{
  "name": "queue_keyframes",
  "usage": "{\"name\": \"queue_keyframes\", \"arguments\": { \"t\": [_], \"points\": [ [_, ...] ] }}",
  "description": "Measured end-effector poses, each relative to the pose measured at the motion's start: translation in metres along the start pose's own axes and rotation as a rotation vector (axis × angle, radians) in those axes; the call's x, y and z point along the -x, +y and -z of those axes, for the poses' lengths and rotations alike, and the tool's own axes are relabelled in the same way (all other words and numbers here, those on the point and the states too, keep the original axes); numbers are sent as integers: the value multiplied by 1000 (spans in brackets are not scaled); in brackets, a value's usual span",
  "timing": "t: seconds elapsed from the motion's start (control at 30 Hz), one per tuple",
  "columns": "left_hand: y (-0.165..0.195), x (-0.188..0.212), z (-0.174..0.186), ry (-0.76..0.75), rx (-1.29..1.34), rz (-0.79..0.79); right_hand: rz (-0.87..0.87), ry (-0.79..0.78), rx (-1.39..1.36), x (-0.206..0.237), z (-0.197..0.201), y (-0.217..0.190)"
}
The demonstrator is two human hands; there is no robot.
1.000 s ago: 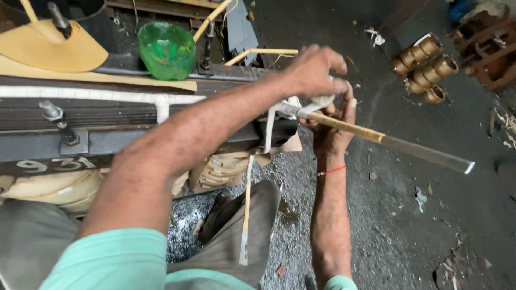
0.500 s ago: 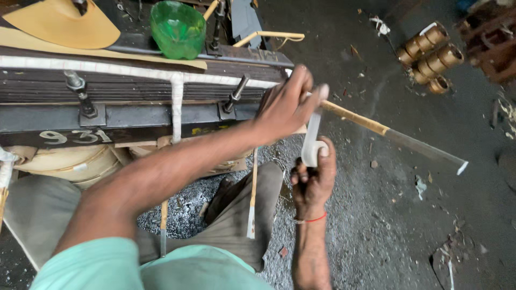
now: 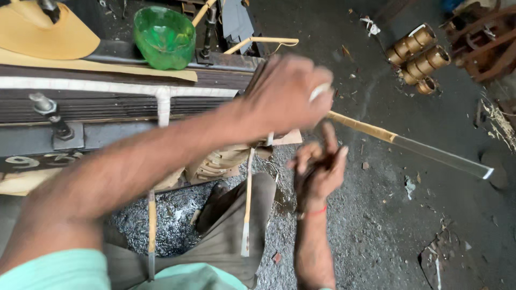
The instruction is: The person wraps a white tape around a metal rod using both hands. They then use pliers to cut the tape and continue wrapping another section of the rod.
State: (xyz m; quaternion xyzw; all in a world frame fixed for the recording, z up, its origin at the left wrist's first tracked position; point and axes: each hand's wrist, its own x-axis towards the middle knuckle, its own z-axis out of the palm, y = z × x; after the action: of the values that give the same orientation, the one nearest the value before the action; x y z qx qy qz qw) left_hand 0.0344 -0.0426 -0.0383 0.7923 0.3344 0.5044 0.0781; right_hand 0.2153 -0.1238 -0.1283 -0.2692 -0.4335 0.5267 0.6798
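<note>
A long flat metal bar [image 3: 441, 154], wrapped in tan paper [image 3: 360, 126] near its inner end, runs from the middle of the view out to the right above the dark floor. My left hand [image 3: 285, 96] reaches across over the bar's inner end, closed on a bit of white tape [image 3: 320, 91]. My right hand [image 3: 318, 166], with a red thread on the wrist, is just below the bar with its fingers apart and one finger raised towards it. Both hands are blurred by motion.
A dark stack of metal plates with a white band and a bolt [image 3: 51, 114] lies at the left. A green plastic bowl [image 3: 161, 35] stands on it. Brass sleeves [image 3: 418, 56] lie on the floor at upper right. Two thin wrapped strips [image 3: 247, 207] hang over my knee.
My left hand has gone up and over the bar with the white tape. My right hand has let go of the tape and dropped below the bar with its fingers spread.
</note>
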Motion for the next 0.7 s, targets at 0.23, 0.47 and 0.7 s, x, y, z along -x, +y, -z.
{"name": "queue_keyframes", "arguments": {
  "t": [0.23, 0.47, 0.7],
  "points": [
    [-59, -90, -91, -28, 231, 56, -45, -46, 152, -108, 26, -19],
    [-53, -78, -143, -122, 336, 183, 58, -200, 272, -89, 33, -20],
    [3, 4, -56, 42, 488, 374, -80, 59, -18, 33, 11, -19]
  ]
}}
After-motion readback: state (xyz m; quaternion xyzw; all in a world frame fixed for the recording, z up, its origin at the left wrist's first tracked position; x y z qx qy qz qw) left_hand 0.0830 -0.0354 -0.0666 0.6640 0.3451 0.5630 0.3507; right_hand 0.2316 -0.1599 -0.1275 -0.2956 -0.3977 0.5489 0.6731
